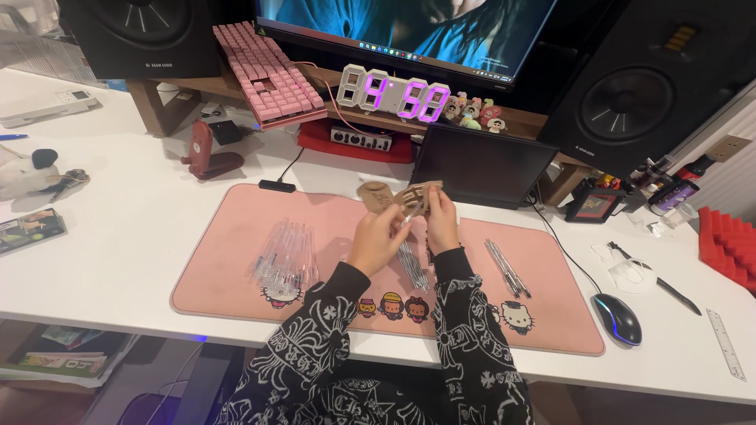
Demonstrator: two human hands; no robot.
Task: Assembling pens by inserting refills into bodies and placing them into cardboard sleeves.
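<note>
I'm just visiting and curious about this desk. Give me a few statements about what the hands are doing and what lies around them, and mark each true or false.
1. Both hands are raised over the pink desk mat, the left hand and right hand close together. True.
2. The hands hold a tan cardboard piece between them. True.
3. The computer mouse lies left of the mat. False: it lies on the white desk right of the mat.
4. A heap of clear pen barrels lies on the left part of the mat. True.
5. The pink keyboard lies flat on the mat. False: it is propped up at the back, by the monitor.
</note>
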